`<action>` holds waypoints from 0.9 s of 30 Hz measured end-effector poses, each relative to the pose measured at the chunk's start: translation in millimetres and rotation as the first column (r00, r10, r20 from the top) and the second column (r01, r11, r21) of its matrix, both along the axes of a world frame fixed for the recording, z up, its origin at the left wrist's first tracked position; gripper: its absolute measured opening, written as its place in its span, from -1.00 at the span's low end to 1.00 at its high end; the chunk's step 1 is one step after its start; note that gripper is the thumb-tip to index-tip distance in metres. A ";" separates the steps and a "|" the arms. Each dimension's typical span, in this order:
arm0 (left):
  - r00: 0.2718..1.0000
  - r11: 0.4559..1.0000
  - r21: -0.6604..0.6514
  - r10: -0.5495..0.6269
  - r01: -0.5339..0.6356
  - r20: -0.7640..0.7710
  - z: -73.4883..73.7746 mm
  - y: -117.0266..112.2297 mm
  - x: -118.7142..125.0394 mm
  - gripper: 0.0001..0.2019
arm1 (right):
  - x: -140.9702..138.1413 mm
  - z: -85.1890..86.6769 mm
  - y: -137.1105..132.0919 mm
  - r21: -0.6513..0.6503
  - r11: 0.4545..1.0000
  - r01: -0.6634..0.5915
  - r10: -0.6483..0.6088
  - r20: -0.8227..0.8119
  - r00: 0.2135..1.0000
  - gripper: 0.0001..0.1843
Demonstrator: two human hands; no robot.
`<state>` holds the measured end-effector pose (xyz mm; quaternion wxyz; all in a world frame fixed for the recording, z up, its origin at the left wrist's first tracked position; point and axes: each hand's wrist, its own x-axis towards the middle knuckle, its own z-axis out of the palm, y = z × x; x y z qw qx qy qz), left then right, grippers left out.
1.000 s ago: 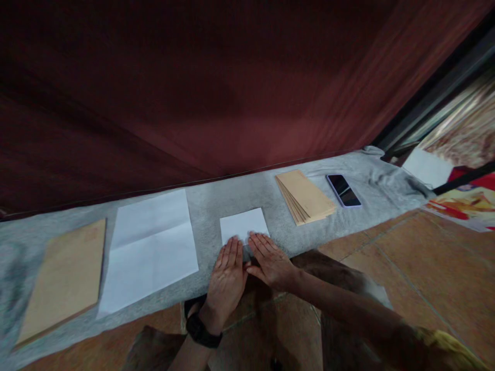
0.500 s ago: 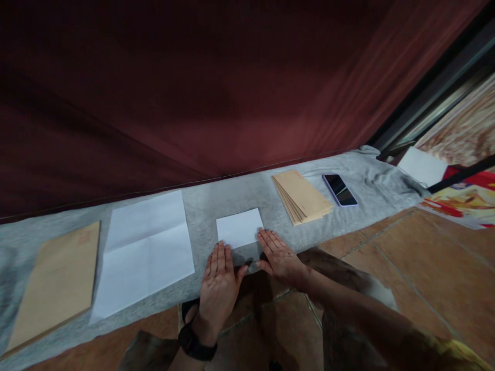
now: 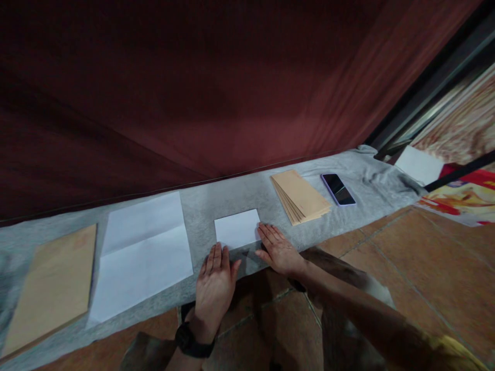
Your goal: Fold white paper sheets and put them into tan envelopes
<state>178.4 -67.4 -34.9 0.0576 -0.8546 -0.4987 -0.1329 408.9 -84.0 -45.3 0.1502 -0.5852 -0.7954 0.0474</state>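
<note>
Before us stretches a grey cloth surface [image 3: 240, 199]. Fingers straight and close together, our left hand [image 3: 213, 289] meets the small white paper [image 3: 236, 228] at its near-left corner, our right hand [image 3: 282, 254] its right edge; outward lie a creased sheet [image 3: 145, 257], brown envelopes [image 3: 303, 193], a phone [image 3: 339, 189].

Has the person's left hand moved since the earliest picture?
Yes. Judged against the large white sheet, the left hand has moved left, closer to that sheet, and is now at the near left corner of the small white paper.
</note>
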 end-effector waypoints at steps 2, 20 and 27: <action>1.000 1.000 -0.001 0.006 -0.006 -0.007 0.1 0.6 0.1 -0.46 | 1.1 2.7 5.7 -0.008 1.000 -0.002 0.002 -0.009 1.000 -0.30; 1.000 0.999 0.039 -0.015 0.016 -0.026 2.0 4.1 -2.4 -0.56 | -1.4 6.2 60.6 -0.087 0.989 0.123 -0.126 -0.028 0.992 -0.37; 0.999 0.998 0.042 -0.042 0.042 0.007 2.9 11.1 -0.9 -0.61 | -2.0 2.9 67.2 -0.083 0.987 0.135 -0.138 -0.033 0.990 -0.39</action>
